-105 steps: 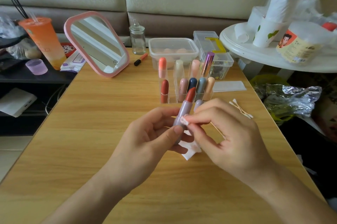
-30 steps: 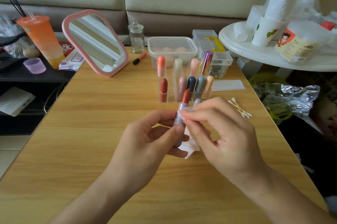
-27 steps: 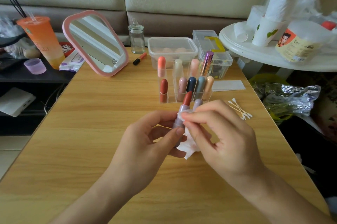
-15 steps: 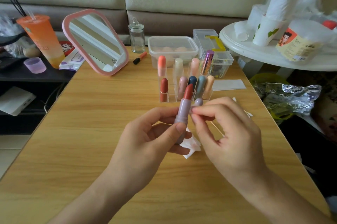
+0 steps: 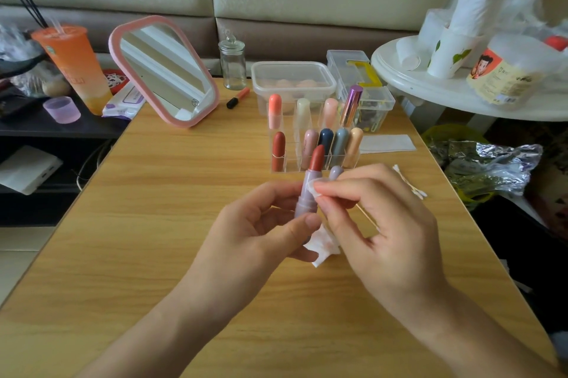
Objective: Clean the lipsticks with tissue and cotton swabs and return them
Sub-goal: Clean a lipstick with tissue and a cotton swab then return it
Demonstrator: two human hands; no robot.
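— Holding what, the left hand (image 5: 261, 230)? The entry needs the grip.
— Left grip: thumb and fingers curled round the lilac barrel of an open lipstick (image 5: 309, 193). Red bullet up, slightly tilted, directly in front of the clear rack (image 5: 293, 158) and above the worktop (image 5: 184, 193).
— Right hand (image 5: 378, 224)?
— Right grip: thumb and forefinger pinched on white tissue (image 5: 321, 244), pressed to the barrel's top edge just under the bullet. A crumpled part shows lower, between the hands, faintly pink-stained.
— Cap?
— A lilac cap (image 5: 335, 171) shows just in front of the rack, behind the right fingers. Standing or held: cannot tell.
— Supplies?
— Cotton swabs (image 5: 412, 185) lie on the worktop, right of the rack's front. A folded tissue (image 5: 387, 143) lies just beside the rack's right wall. In the rack, nine other lipsticks (image 5: 325, 139), two rows.
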